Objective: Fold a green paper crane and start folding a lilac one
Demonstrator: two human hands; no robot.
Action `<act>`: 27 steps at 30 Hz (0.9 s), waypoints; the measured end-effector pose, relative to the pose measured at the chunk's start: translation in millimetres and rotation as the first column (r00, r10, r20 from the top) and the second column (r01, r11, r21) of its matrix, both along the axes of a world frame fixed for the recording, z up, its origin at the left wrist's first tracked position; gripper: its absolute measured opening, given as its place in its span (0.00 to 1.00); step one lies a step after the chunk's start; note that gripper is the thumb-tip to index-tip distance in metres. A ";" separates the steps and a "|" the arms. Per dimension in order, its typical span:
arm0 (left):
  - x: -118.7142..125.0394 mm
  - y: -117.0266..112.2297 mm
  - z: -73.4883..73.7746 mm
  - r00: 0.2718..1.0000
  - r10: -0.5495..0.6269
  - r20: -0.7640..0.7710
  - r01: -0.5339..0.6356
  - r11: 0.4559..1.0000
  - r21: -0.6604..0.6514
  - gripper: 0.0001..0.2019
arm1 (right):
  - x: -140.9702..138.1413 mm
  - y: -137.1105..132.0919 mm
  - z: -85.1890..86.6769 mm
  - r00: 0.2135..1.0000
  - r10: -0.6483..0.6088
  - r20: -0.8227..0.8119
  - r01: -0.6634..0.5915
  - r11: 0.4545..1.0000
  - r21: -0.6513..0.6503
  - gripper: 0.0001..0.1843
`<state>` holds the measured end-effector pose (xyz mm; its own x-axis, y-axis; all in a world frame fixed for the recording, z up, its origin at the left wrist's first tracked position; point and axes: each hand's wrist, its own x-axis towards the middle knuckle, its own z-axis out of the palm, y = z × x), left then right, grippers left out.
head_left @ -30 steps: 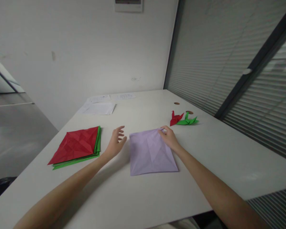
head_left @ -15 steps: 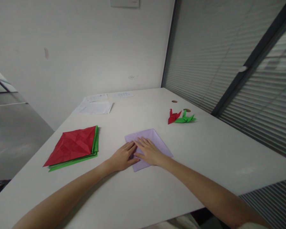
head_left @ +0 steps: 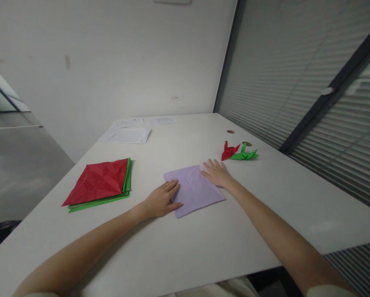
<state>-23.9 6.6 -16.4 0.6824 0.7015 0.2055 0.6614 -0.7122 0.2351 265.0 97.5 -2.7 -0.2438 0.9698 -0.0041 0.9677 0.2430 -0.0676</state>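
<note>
A square of purple origami paper point(head_left: 195, 192) lies flat on the white table, with faint creases across it. My left hand point(head_left: 164, 199) rests on its left edge, fingers stretched out and thumb on the near left part. At the far right corner of the paper, my right hand point(head_left: 216, 173) is spread with its fingertips on or beside the edge. Neither hand grips anything. Beyond my right hand stand a red origami crane point(head_left: 230, 151) and a green origami crane point(head_left: 244, 153), close together.
To the left lies a stack of creased paper sheets, with a red sheet point(head_left: 101, 179) on top and green ones point(head_left: 127, 177) below. Printed papers point(head_left: 131, 135) lie at the far left of the table point(head_left: 179, 144). A blind-covered glass partition point(head_left: 265, 82) runs along the right.
My right hand has moved from the middle of the purple paper outward to its far right corner. My left hand stays on the left edge. The view has shifted slightly.
</note>
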 end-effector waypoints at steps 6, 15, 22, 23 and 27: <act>3.1 -0.2 4.0 1.000 0.005 0.008 -0.005 0.999 0.033 0.35 | -58.2 -13.4 14.4 0.959 0.267 -0.096 -0.252 0.956 0.149 0.42; -6.7 14.9 9.9 0.994 0.096 0.044 -0.099 0.992 0.081 0.28 | -100.5 -32.0 -11.7 0.905 0.396 -0.156 -0.393 0.918 0.052 0.38; -17.9 23.6 10.1 0.981 0.155 -0.119 -0.152 0.988 0.034 0.42 | -100.0 -29.9 -8.1 0.906 0.392 -0.157 -0.391 0.920 0.038 0.40; -17.8 22.7 10.4 0.978 0.158 -0.134 -0.155 0.987 0.030 0.43 | -97.4 -28.3 -8.1 0.905 0.397 -0.153 -0.397 0.917 0.032 0.41; -16.7 19.5 10.3 0.968 0.172 -0.183 -0.171 0.985 0.024 0.44 | -67.3 -16.8 -9.2 0.899 0.423 -0.117 -0.426 0.905 -0.003 0.41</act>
<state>-40.7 26.1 -6.1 0.5786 0.8102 0.0937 0.8052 -0.5857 0.0929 197.7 80.7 -11.9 -0.6326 0.7742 0.0212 0.7591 0.6253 -0.1810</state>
